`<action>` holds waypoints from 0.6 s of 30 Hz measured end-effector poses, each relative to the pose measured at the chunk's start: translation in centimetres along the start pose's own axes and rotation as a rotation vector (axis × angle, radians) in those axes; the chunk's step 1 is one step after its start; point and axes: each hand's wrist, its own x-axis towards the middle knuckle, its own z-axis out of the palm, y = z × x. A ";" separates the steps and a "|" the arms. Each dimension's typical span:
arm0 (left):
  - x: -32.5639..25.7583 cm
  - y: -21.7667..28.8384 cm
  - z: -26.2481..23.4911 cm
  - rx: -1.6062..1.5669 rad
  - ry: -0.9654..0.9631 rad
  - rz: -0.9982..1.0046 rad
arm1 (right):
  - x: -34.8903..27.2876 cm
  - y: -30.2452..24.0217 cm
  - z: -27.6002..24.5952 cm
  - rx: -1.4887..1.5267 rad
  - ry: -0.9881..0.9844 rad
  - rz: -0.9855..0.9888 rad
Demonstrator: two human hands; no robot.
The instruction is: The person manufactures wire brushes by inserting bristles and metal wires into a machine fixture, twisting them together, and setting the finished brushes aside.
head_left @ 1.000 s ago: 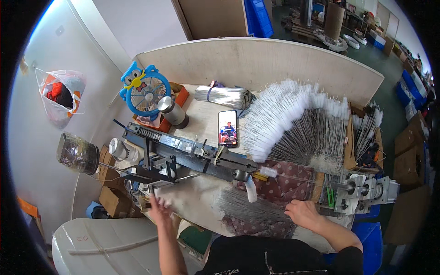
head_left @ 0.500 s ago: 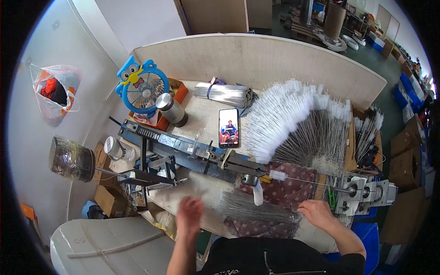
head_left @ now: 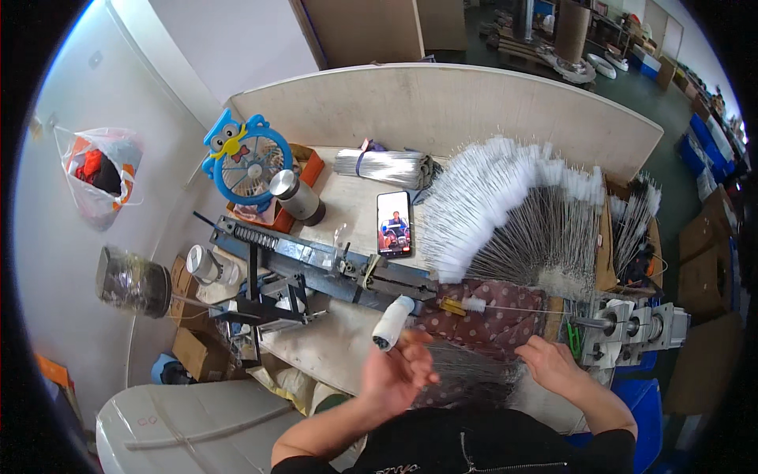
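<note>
My left hand [head_left: 399, 371] is turned partly palm up with loosely bent, parted fingers, right below a white-wrapped lever handle [head_left: 392, 322]. Whether it touches the handle is hard to tell; nothing shows in its fingers. My right hand [head_left: 546, 365] has its fingertips pinched together by the right end of a pile of thin metal wires [head_left: 474, 365]; what they hold is hidden. Behind the hands, a small white bristle brush [head_left: 474, 304] on a long wire runs between a brass-coloured jaw [head_left: 452, 306] and the metal spindle [head_left: 594, 323] on the right.
A blue-grey metal rail machine [head_left: 308, 265] crosses the bench. Many finished white brushes [head_left: 493, 197] fan out at the back right. A phone [head_left: 394, 224], a steel flask [head_left: 297, 197], a blue fan [head_left: 251, 170] and a tied wire bundle [head_left: 380, 167] lie behind. Dotted cloth [head_left: 517, 308] covers the bench.
My left hand has moved right, to the lever. The lever handle has swung from pointing down toward me to the lower left. My right hand has stayed by the wires, fingertips slightly raised.
</note>
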 end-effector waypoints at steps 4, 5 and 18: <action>5.7 -5.8 -1.1 0.880 -0.125 0.130 | 0.5 -0.7 0.7 -0.045 -0.115 0.072; 7.7 -6.7 1.6 1.288 -0.309 0.395 | 0.1 0.0 1.5 -0.099 -0.064 0.038; 19.3 -14.0 0.9 2.145 -0.445 0.958 | -0.1 0.0 0.5 -0.052 -0.157 0.128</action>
